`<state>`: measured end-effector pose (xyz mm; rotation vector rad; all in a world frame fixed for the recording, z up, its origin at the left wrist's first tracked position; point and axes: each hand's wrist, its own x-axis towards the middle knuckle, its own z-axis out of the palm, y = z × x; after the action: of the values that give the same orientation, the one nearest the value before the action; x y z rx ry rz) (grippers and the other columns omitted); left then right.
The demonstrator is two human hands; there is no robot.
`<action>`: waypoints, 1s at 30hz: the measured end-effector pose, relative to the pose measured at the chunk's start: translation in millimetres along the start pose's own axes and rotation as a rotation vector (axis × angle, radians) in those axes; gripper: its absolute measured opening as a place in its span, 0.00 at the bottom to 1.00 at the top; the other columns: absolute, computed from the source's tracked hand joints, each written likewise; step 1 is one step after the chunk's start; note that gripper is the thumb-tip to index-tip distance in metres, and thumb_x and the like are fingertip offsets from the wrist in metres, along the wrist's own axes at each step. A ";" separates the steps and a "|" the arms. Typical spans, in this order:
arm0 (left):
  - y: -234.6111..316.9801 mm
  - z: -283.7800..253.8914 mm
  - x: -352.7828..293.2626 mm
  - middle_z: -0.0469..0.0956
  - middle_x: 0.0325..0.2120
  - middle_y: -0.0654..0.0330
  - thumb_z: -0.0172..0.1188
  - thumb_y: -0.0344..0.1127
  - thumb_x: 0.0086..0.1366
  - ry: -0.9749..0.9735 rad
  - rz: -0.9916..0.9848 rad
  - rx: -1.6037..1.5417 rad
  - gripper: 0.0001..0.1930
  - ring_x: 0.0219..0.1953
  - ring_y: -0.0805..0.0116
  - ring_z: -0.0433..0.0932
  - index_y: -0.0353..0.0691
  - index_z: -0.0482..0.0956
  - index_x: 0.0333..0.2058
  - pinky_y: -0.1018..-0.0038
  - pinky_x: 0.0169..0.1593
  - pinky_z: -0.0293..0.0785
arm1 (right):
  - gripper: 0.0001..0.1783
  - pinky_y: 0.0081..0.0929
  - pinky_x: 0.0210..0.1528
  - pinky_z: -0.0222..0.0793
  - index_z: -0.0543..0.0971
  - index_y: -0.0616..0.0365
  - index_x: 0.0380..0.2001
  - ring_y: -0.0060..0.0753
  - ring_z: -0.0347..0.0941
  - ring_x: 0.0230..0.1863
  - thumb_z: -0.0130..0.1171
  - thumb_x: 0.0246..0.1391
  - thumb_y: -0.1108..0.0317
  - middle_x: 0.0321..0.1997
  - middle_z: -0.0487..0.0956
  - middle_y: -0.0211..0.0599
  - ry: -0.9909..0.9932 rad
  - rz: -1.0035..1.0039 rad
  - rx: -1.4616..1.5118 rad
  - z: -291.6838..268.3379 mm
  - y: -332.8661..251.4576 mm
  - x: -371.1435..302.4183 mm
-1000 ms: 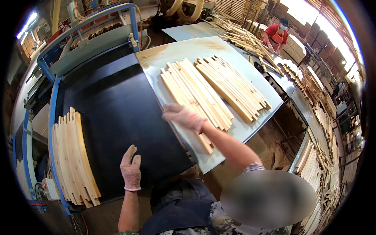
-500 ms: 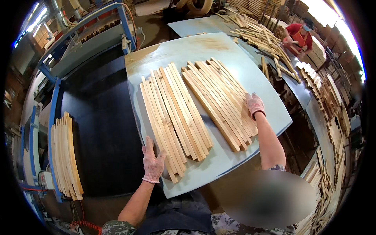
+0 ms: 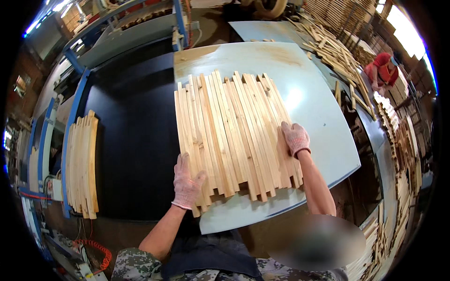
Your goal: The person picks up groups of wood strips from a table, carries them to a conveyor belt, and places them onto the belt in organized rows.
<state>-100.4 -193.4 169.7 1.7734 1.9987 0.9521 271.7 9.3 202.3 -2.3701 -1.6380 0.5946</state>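
Observation:
A row of pale wooden strips [image 3: 229, 136] lies side by side on a light blue-grey sheet-topped table [image 3: 323, 140], their near ends uneven. My left hand [image 3: 187, 182], in a pinkish knit glove, rests against the near left edge of the row, fingers stretched along the outermost strip. Against the right edge presses my right hand [image 3: 296, 138], gloved the same way, its fingers extended along the side of the strips. The strips sit between both hands, and neither hand wraps round one.
Left of the table is a black flat surface [image 3: 131, 140] with another bundle of strips [image 3: 83, 164] at its far left, beside a blue metal frame [image 3: 77, 103]. Loose strips [image 3: 337, 56] are heaped at the back right. A co-worker in red [image 3: 382, 72] stands beyond.
Two separate groups of strips have come together into one row. My right hand has moved left relative to the table, pushing the right group against the left one.

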 end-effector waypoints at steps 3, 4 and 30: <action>-45.0 -41.7 -6.6 0.61 0.69 0.29 0.67 0.52 0.63 -0.030 -0.057 0.051 0.45 0.70 0.33 0.63 0.29 0.62 0.70 0.50 0.74 0.60 | 0.40 0.47 0.59 0.73 0.84 0.64 0.45 0.61 0.78 0.55 0.53 0.60 0.31 0.51 0.83 0.57 -0.056 -0.065 0.018 13.3 -32.6 -35.9; -57.7 -56.6 -5.8 0.60 0.70 0.29 0.66 0.53 0.64 -0.056 -0.036 0.120 0.45 0.71 0.33 0.62 0.29 0.61 0.71 0.50 0.75 0.58 | 0.40 0.47 0.59 0.73 0.84 0.64 0.44 0.61 0.79 0.54 0.54 0.59 0.32 0.50 0.84 0.57 -0.088 -0.069 0.023 16.7 -46.5 -50.4; -334.0 -318.9 -72.4 0.63 0.73 0.42 0.58 0.46 0.75 -0.042 -0.272 0.653 0.33 0.76 0.46 0.58 0.30 0.66 0.70 0.55 0.79 0.51 | 0.33 0.47 0.59 0.78 0.81 0.71 0.47 0.57 0.81 0.54 0.62 0.58 0.45 0.52 0.82 0.61 -0.236 -0.360 0.194 212.2 -290.0 -265.3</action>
<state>-538.7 -355.9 172.3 1.7001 2.6282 0.1748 -147.1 -144.1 178.8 -1.8654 -1.9417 0.9352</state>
